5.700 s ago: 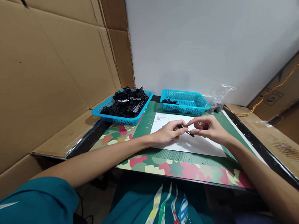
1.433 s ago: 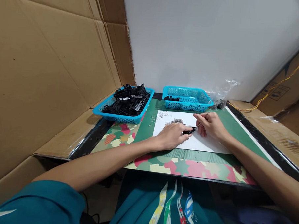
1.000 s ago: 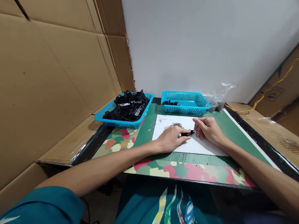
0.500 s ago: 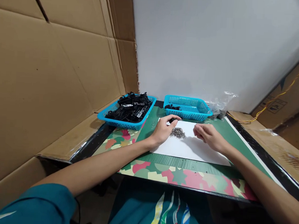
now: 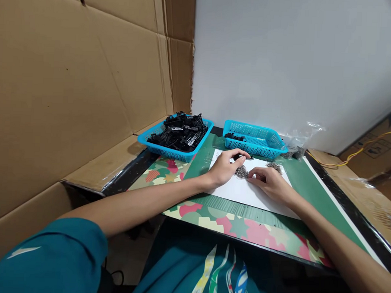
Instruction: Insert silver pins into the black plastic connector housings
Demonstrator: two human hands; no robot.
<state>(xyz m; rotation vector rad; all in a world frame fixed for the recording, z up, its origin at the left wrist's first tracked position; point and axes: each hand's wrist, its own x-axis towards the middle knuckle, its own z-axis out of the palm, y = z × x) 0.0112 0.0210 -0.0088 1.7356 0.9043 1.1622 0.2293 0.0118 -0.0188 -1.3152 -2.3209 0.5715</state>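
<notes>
Cardboard panel: tall and brown (image 5: 87,94), closing off the left side and running back to a pale wall (image 5: 283,59).
Left basket: turquoise, perforated plastic (image 5: 182,156), heaped with black plastic parts (image 5: 178,135) up to and above its rim (a few carry whitish markings).
Left hand: over the far left part of the white sheet (image 5: 237,192), thumb and fingers closed around one black part (image 5: 236,157); the hand (image 5: 224,170) covers much of it, so its full shape cannot be made out.
Near pile: small silvery metal pieces (image 5: 241,172) heaped on the sheet, between the two hands.
Right basket: also turquoise (image 5: 247,147), behind the sheet, with a small cluster of black parts (image 5: 235,136) at its left end.
Right hand: fingers drawn narrow together at the right edge of the near pile (image 5: 268,182) (whether they grip a piece, I cannot tell).
Second pile: more metal pieces (image 5: 275,167), just behind the right hand.
Worktop: green covering (image 5: 313,190) with a patterned border along the near edge, beneath sheet and baskets.
Clear bag: crumpled plastic (image 5: 301,140), just beside the right basket, greyish contents at the bottom.
Yellow cable: looped at far right (image 5: 353,157), before a printed carton (image 5: 381,148).
</notes>
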